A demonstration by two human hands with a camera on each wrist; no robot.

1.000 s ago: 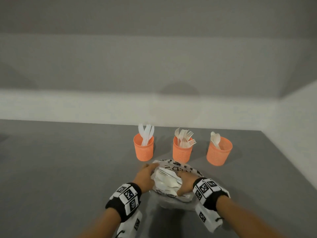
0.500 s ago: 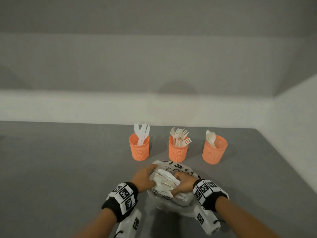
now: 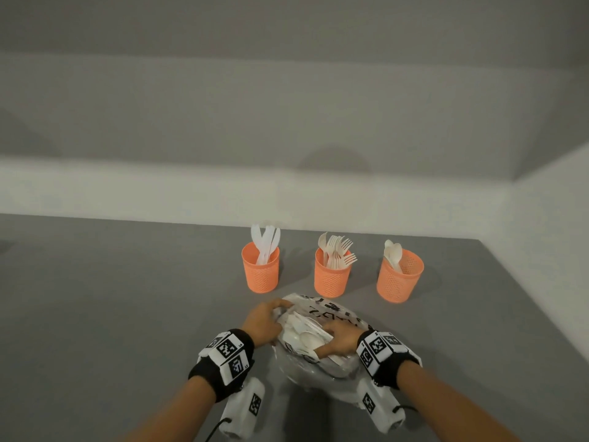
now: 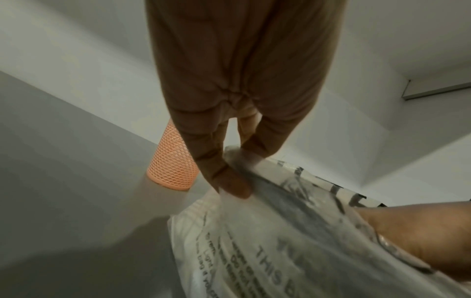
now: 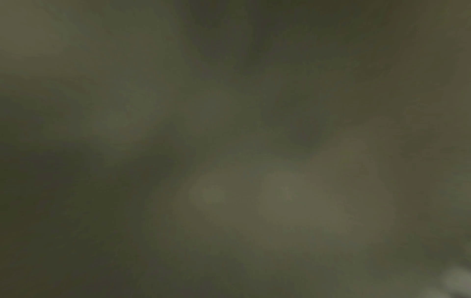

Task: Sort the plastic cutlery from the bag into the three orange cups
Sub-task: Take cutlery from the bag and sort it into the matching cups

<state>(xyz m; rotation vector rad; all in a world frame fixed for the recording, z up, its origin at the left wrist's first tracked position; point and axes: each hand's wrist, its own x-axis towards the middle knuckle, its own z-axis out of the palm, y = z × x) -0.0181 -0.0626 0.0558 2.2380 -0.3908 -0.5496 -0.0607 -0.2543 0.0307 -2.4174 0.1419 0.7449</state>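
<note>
Behind the bag, three orange cups hold cutlery.

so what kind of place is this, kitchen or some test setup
Probably a staged recording setup, not a kitchen: a bare grey tabletop in a plain white-walled corner, with only three orange cups and a printed plastic bag set out.

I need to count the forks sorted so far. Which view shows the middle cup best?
The head view: the middle cup stands whole, forks upright inside. The left wrist view shows only one cup, which one unclear; the right wrist view is dark blur.
</note>
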